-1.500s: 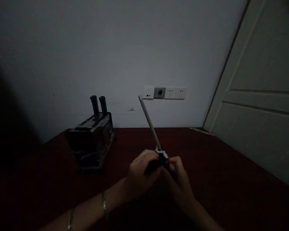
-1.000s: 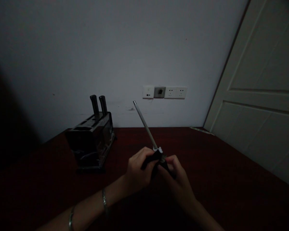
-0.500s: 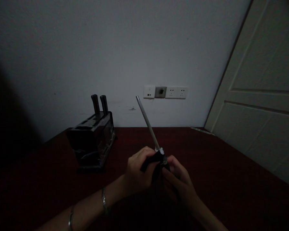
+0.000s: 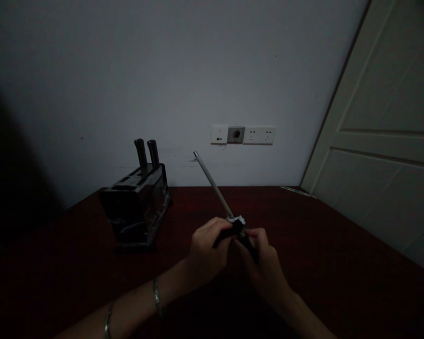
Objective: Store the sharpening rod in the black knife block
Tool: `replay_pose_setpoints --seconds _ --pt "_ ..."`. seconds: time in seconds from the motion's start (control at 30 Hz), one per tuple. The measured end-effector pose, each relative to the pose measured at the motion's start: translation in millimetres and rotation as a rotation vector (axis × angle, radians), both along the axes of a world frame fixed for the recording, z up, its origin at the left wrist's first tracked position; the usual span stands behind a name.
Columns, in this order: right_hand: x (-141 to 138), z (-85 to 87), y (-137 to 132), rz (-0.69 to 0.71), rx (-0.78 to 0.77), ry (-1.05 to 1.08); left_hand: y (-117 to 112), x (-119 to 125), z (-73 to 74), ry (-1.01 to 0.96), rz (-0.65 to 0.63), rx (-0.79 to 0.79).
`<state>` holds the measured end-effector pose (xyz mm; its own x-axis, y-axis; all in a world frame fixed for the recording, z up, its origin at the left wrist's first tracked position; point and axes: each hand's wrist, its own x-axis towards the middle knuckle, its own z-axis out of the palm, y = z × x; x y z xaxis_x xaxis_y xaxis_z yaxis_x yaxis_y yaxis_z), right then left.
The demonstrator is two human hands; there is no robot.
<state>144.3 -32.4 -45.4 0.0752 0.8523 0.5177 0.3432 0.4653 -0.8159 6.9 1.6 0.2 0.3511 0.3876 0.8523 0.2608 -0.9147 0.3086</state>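
Observation:
A sharpening steel [image 4: 215,187] slants up to the left, its grey rod bare and its dark handle [image 4: 249,246] low between my hands. My right hand [image 4: 268,266] is closed around that handle. A black cloth [image 4: 229,231] with a whitish edge is pinched in my left hand [image 4: 208,247] and lies against the steel where rod and handle meet. My fingers partly hide the handle and the cloth. To the left stands a dark knife block [image 4: 132,207], with two black knife handles [image 4: 146,153] sticking up from its top.
Everything rests on or above a dark red tabletop [image 4: 205,202] that meets a pale wall [image 4: 162,84]. Sockets and a switch [image 4: 243,135] are set in the wall. A panelled door [image 4: 385,155] stands at the right, near a thin strip [image 4: 298,191] on the table's back edge.
The steel has tipped further left and its tip sits lower. My left hand has shifted slightly right with the cloth, nearer the handle's top. The knife block has not moved.

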Motion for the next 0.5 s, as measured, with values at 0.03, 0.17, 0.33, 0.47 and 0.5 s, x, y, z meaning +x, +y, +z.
replay_pose_setpoints --seconds 0.03,0.17,0.33,0.47,0.5 --pt "0 1.3 0 0.031 -0.022 0.032 1 -1 0.8 0.010 0.005 -0.003" --pt "-4 6.6 -2 0.144 -0.103 0.224 2 -4 5.3 0.016 0.029 -0.041" --pt "-8 7.1 -2 0.335 -0.262 0.548 2 -7 8.3 -0.004 0.030 -0.048" --pt "-6 3.1 0 0.520 -0.355 0.680 -1 -9 11.6 0.003 -0.002 -0.064" --pt "-6 2.1 1 0.563 -0.361 0.700 -2 -9 13.0 0.003 -0.013 -0.067"
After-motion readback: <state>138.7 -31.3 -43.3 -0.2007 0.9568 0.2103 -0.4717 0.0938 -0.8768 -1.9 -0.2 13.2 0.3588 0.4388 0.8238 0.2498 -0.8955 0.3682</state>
